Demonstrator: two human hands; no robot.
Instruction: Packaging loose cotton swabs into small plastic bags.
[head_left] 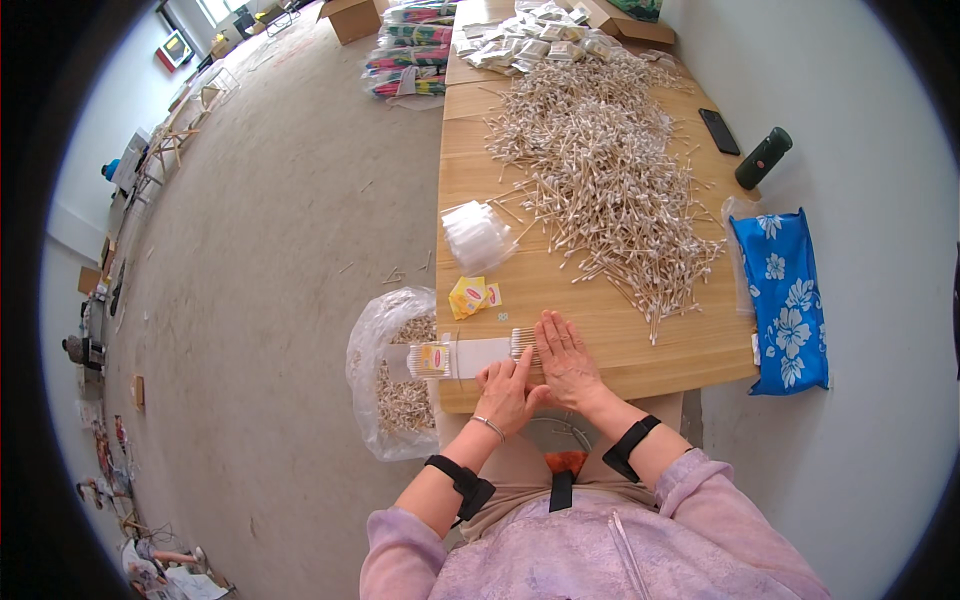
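My right hand point(568, 368) lies flat on the table with its fingers stretched out, its edge against a short row of cotton swabs point(521, 342). My left hand point(506, 396) is at the near end of that row, index finger extended onto the swabs and thumb toward my right hand. Nothing is visibly gripped in either hand. Left of the row is a flat white strip point(483, 357). Beyond it, at the table's left edge, a clear pouch of swabs with a yellow label point(430, 360) lies flat, partly overhanging.
A large loose heap of cotton swabs point(610, 170) covers the table's middle. Yellow labels point(468, 297) and a stack of clear pouches point(478, 237) lie at left. Below the edge hangs a plastic bag point(368, 400) of swabs. A phone point(719, 132), dark bottle point(764, 158) and blue floral package point(785, 300) are right.
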